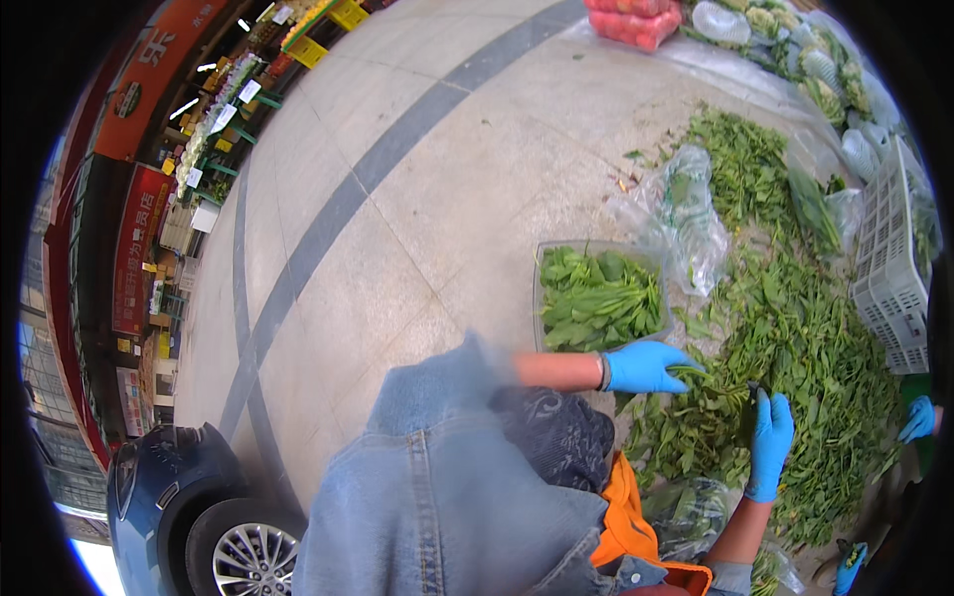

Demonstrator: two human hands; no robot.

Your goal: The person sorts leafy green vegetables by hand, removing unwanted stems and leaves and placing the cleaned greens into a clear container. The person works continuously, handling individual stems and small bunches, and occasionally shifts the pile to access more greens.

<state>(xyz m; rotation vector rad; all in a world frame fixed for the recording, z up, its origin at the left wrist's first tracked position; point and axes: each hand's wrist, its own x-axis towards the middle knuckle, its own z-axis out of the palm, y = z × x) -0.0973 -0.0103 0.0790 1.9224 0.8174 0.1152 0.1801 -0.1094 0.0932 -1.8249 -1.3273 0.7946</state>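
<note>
My left hand (647, 366), in a blue glove, grips a few green stems (697, 371) of leafy vegetable. They reach toward my right hand (771, 447), also blue-gloved, whose fingers point up. A small dark piece (753, 390) shows at its fingertips; whether it is a tool or a leaf is unclear. Beneath both hands spreads a broad heap of loose leafy greens (805, 372) on the ground. Just beyond my left wrist stands a clear plastic bin (538, 298) holding neatly laid leafy greens (604, 290).
Crumpled plastic bags (689, 216) lie by the heap. A white plastic crate (891, 261) stands at right, near net-wrapped cauliflowers (823, 67). Another person's gloved hands (921, 419) are at the right edge. A parked blue car (175, 484) is lower left; produce stalls (216, 119) are upper left.
</note>
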